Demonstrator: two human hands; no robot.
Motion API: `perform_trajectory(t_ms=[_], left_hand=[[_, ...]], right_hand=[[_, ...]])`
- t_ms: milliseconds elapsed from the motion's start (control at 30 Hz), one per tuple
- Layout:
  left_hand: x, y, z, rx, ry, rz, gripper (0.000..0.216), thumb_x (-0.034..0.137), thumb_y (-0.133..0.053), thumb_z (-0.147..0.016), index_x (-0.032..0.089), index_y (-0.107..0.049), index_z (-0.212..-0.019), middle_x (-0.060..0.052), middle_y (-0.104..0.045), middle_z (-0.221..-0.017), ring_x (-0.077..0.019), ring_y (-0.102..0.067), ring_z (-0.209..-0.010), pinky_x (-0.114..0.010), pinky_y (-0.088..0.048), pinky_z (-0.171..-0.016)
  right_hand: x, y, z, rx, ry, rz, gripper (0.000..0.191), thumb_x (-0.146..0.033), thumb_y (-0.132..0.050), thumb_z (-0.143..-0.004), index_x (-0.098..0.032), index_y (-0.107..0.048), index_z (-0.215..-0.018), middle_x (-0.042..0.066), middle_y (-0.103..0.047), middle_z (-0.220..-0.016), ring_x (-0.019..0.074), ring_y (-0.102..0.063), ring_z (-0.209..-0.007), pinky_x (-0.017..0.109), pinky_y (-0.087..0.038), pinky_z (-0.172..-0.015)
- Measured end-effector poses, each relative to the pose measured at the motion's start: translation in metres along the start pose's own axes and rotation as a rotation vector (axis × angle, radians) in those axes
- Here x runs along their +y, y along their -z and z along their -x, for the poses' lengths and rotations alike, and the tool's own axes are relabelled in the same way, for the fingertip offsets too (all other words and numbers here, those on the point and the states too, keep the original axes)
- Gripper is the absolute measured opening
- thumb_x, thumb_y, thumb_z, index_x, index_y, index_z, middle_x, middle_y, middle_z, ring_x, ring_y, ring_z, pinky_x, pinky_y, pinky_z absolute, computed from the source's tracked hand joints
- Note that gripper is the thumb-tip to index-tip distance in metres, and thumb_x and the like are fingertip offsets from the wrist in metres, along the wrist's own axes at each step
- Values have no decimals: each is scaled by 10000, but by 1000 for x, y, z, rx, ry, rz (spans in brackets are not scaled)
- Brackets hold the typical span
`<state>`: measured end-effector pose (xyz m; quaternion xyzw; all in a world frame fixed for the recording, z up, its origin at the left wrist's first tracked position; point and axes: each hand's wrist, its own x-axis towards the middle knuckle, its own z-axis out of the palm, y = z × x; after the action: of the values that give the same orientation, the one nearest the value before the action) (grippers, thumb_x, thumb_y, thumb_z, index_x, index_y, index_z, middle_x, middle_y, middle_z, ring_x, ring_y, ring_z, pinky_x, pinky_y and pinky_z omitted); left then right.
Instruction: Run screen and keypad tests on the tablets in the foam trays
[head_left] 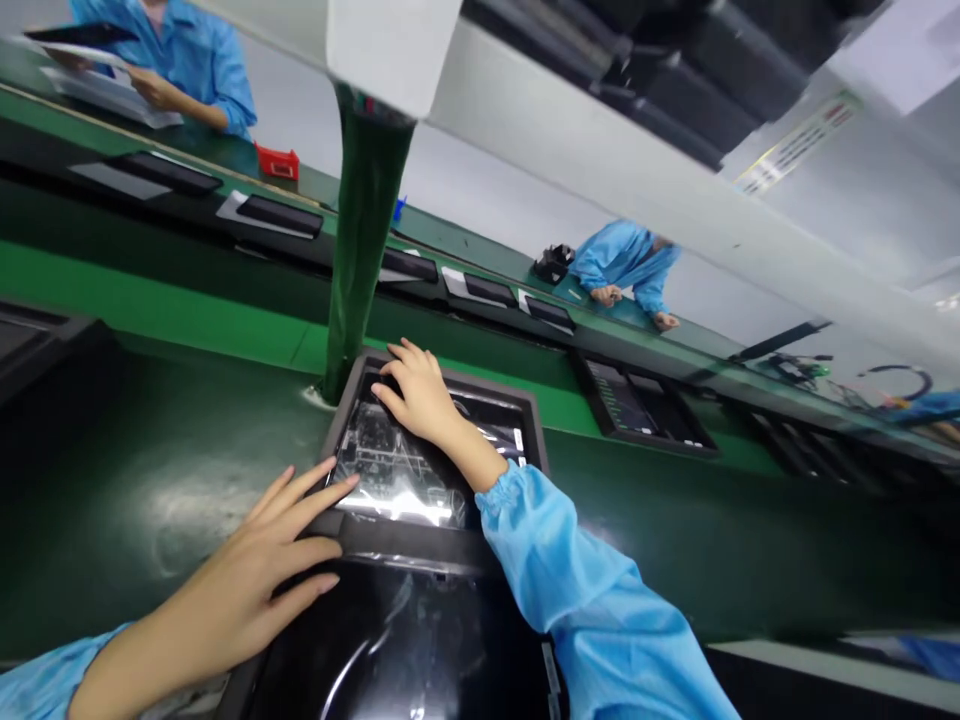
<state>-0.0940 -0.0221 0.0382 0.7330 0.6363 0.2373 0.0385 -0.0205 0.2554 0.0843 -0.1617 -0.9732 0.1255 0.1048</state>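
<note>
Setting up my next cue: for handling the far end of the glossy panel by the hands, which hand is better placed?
Probably the right hand: it is over the panel's far part. The left hand is lower, at the near-left side of the dark tray.

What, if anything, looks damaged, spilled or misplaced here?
Nothing clearly stands out. Under the right hand, the glossy panel in the dark tray has bright streaks that look like reflections, though scratches can't be ruled out. The green bench slants, likely from camera tilt.
</note>
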Motion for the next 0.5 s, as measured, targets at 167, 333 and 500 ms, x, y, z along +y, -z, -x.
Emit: perform_trajectory(t_ms=[167, 333, 500], left_hand=[[1, 6, -6, 7, 14, 85, 206, 280, -542, -978, 296, -744, -1018, -10, -440, -1584, -321, -265, -1530, -670, -219, -1221], [6, 6, 14, 187, 141, 190, 264, 265, -549, -958, 327, -677, -1180, 8, -445, -1578, -317, -346, -1491, -630, -213, -1242], [24, 9, 56, 269, 210, 306, 498, 265, -514, -880, 498, -568, -1316, 120, -388, -1596, -308, -332, -1496, -582, -311, -1236]], right_hand=[[-7, -6, -5, -9, -23, 0, 174, -301, -608, -978, -156, -641, -1068, 206, -507, -1502, 337, -308, -1513, 653, -209, -1204], [-5, 20, 3, -51, -36, 23, 295, -350, -591, -990, -130, -644, -1178, 207, -509, -1505, 378, -271, -1526, 685, -168, -1210], [11, 79, 55, 157, -130, -230, 383, -429, -467, -1031, -230, -613, -1324, 92, -658, -1357, 253, -598, -1288, 442, -447, -1128]])
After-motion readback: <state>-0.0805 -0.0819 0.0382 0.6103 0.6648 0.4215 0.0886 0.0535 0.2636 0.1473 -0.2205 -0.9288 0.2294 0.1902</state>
